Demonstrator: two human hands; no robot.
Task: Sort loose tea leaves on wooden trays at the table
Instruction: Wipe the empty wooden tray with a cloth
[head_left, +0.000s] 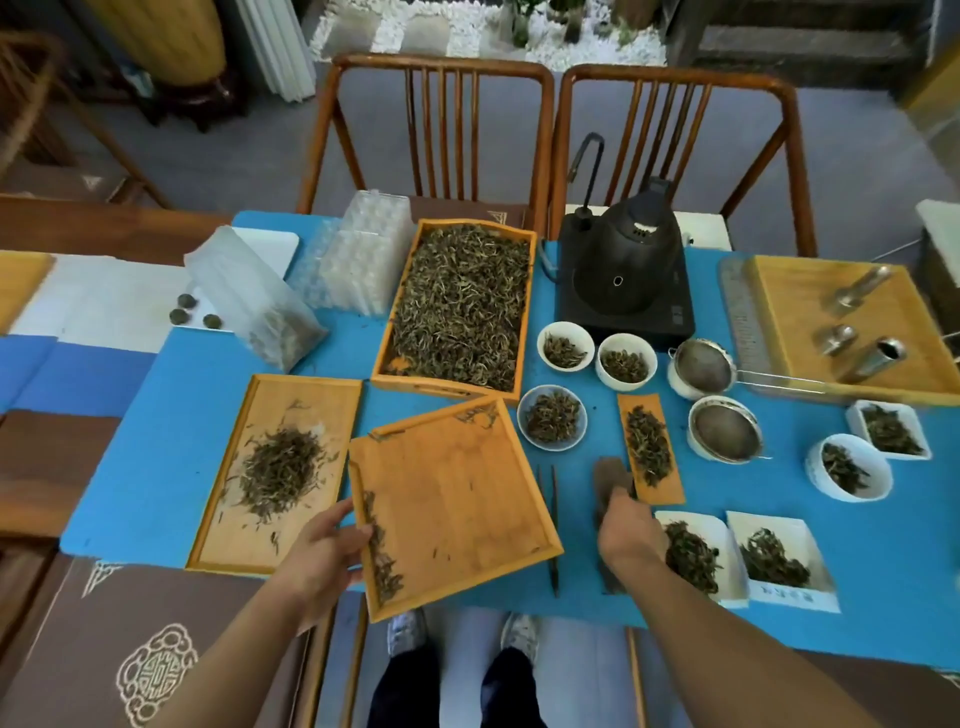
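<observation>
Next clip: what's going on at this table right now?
A person is sorting loose tea. The left hand grips the edge of a tilted wooden tray, with leaves gathered along its left side. The right hand rests on a dark tool beside a small board of leaves. A big tray of tea sits behind.

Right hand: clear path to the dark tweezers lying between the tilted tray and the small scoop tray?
Probably yes. The tweezers lie bare on the blue mat just left of the right hand, nothing between them, but that hand already grips a dark brush.
</observation>
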